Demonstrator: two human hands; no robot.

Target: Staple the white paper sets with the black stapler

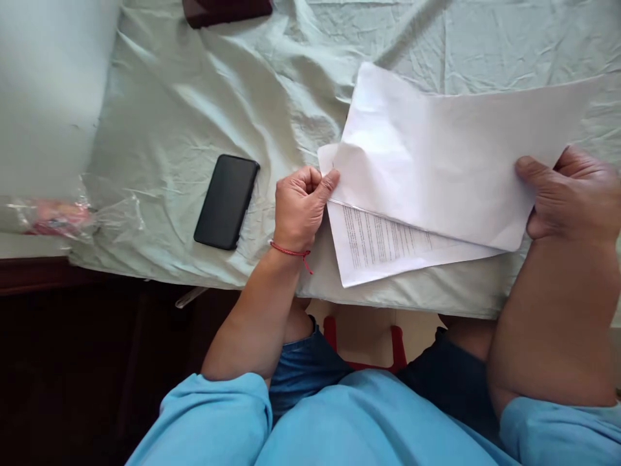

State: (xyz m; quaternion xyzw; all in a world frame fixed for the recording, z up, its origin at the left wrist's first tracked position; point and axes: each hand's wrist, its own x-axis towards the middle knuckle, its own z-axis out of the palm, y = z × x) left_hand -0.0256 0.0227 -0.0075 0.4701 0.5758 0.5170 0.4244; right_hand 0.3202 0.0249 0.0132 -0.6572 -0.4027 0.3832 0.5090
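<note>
A blank white sheaf of paper (pixel 451 149) is held up over the cloth, slightly bent. My right hand (pixel 567 194) grips its right side, thumb on top and fingers curled beneath. Under it, at an angle, lies a sheet with printed text (pixel 373 243), its lower left part showing. My left hand (pixel 308 200), a red string bracelet at the wrist, pinches the papers at their left corner between thumb and curled fingers. How many sheets there are I cannot tell.
Left of my left hand a black smartphone (pixel 227 202) lies on the pale green cloth (pixel 160 116). A clear plastic bag with something reddish (pixel 61 217) is at the far left. A dark red object (pixel 228 10) stands at the back edge of view.
</note>
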